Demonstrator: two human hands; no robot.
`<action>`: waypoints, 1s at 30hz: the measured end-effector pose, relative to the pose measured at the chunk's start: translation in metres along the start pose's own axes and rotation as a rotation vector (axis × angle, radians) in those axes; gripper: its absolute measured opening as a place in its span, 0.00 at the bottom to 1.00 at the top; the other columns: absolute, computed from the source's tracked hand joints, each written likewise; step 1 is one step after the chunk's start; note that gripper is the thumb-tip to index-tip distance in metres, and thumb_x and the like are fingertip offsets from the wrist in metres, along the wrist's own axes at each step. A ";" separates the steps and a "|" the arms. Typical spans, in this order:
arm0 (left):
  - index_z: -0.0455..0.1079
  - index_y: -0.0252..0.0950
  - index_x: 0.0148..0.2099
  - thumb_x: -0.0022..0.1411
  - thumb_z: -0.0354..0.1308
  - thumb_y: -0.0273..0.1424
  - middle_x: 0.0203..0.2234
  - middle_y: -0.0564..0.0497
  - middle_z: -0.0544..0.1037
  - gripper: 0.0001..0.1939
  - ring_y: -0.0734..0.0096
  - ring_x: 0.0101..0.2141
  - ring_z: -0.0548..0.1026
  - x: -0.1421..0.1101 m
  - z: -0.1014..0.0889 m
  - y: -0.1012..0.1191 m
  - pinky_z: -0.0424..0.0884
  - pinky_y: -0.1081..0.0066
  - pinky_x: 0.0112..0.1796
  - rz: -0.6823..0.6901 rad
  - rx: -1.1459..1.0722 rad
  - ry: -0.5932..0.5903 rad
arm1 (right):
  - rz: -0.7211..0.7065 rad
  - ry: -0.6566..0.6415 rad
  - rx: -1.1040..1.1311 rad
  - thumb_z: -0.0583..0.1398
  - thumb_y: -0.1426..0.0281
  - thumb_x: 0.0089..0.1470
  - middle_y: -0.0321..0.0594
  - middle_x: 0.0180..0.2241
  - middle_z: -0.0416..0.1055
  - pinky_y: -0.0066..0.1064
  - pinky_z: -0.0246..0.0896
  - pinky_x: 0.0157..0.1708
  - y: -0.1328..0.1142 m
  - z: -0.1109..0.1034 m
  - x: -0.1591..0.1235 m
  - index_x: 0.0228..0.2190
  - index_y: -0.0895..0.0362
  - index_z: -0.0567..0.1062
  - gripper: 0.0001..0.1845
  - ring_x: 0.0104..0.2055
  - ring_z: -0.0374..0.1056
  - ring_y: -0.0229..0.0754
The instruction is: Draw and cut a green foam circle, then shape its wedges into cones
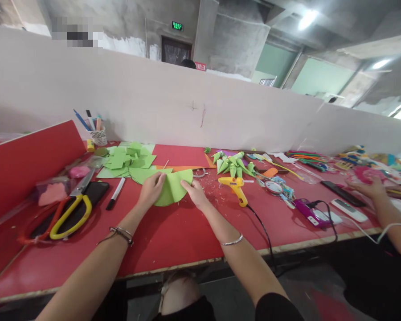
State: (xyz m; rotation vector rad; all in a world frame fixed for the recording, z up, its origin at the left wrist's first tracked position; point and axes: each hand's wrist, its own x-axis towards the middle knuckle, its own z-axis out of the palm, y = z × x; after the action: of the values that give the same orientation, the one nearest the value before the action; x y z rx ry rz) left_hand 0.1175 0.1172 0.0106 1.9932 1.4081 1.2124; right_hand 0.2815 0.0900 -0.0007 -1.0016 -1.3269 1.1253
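Between my two hands is a rounded piece of green paper (172,189), slightly bent, held just above the red table. My left hand (151,189) pinches its left edge, and my right hand (195,192) grips the right edge between thumb and fingers. Behind the paper lies a heap of cut green paper pieces (128,160). Several small green paper cones (233,165) are grouped at the back, right of centre. A yellow glue gun (235,187) lies on its side to the right of my right hand, its black cord running off the front edge.
Large scissors (71,218) with red and yellow handles rest on a black item at left, near a marker (115,194). A pen cup (98,133) stands behind. At right are a purple power strip (312,214), a white remote (349,209) and another person's hand (369,187).
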 end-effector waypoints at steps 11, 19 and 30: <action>0.51 0.36 0.15 0.51 0.50 0.46 0.12 0.58 0.50 0.23 0.79 0.17 0.51 0.000 -0.004 0.001 0.47 0.74 0.19 -0.094 -0.155 -0.023 | -0.032 0.149 -0.090 0.54 0.54 0.46 0.31 0.16 0.53 0.26 0.46 0.21 -0.010 -0.004 -0.002 0.17 0.56 0.59 0.20 0.20 0.49 0.33; 0.59 0.35 0.15 0.48 0.52 0.47 0.10 0.58 0.54 0.22 0.78 0.16 0.54 0.000 -0.004 0.000 0.48 0.74 0.18 -0.165 -0.188 -0.019 | -0.050 0.176 -0.237 0.53 0.56 0.48 0.30 0.16 0.44 0.27 0.37 0.20 -0.007 -0.006 -0.002 0.15 0.54 0.51 0.22 0.19 0.41 0.32; 0.47 0.37 0.15 0.49 0.51 0.45 0.12 0.58 0.47 0.23 0.79 0.17 0.48 -0.001 -0.005 0.004 0.44 0.73 0.20 -0.162 -0.138 0.024 | -0.108 0.157 -0.356 0.52 0.57 0.50 0.30 0.16 0.44 0.27 0.37 0.20 -0.002 -0.007 0.001 0.15 0.54 0.50 0.22 0.19 0.42 0.33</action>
State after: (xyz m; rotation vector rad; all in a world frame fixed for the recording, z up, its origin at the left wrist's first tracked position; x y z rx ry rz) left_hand 0.1154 0.1138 0.0157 1.7425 1.4265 1.2296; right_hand 0.2888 0.0912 0.0012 -1.2321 -1.4627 0.7263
